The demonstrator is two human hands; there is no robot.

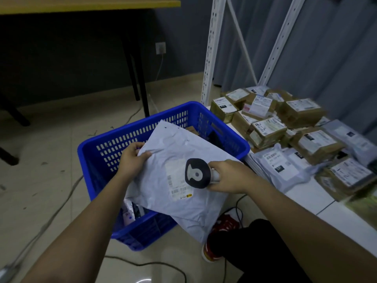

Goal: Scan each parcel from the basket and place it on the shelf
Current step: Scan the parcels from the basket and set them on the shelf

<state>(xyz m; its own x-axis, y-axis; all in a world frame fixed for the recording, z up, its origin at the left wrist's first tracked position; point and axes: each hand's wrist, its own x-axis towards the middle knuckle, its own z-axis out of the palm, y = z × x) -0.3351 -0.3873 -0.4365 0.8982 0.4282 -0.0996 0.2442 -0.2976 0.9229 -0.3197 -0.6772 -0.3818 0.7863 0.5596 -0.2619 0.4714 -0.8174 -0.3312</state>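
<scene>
In the head view, the left hand (133,158) pinched the upper left edge of a pale grey mailer parcel (179,160), thumb on top and fingers curled beneath. The parcel was held tilted above the blue basket (114,144), its lower corner hanging past the basket's near right rim, label face up. The right hand (228,176) was wrapped around the handle of a barcode scanner (196,173), whose dark head sat over the parcel's white label (177,180), near the label's right edge. More packets lay inside the basket at its near left corner. The basket stood on the tiled floor (51,170), touching the front left corner of the white shelf (306,197). Brown boxes (265,131) and grey mailers were stacked along the shelf's back and right side. A red shoe (222,227) showed below the parcel.
</scene>
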